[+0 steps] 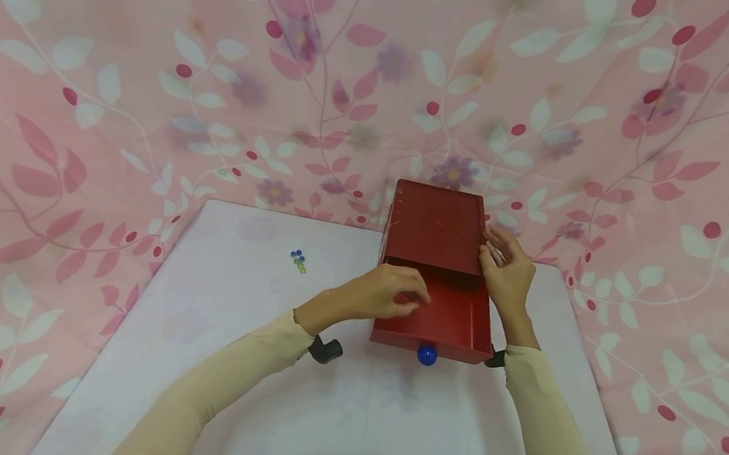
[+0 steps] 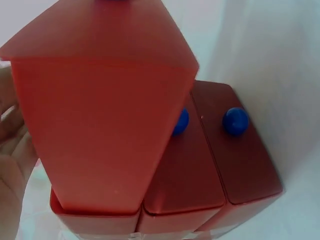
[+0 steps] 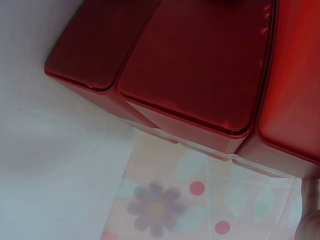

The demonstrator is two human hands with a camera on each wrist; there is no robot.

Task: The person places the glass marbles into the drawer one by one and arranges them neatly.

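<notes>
A red chest of drawers (image 1: pixel 437 225) stands on the table, its top drawer (image 1: pixel 446 325) pulled out toward me. The drawer has a round blue knob (image 1: pixel 427 355). My left hand (image 1: pixel 392 291) hovers over the drawer's left side with loosely bent fingers; I see nothing held in it. My right hand (image 1: pixel 509 273) rests against the chest's right side, fingers near the top edge. In the left wrist view, two lower drawers with blue knobs (image 2: pixel 235 121) are closed beneath the open drawer (image 2: pixel 105 130). The right wrist view shows the closed drawer fronts (image 3: pixel 195 60).
Several small blue and yellow-green marbles (image 1: pixel 299 260) lie on the white tablecloth (image 1: pixel 243 240), left of the chest. Pink floral cloth (image 1: pixel 347 113) hangs behind and at both sides. Dark straps (image 1: pixel 325 350) show by both wrists.
</notes>
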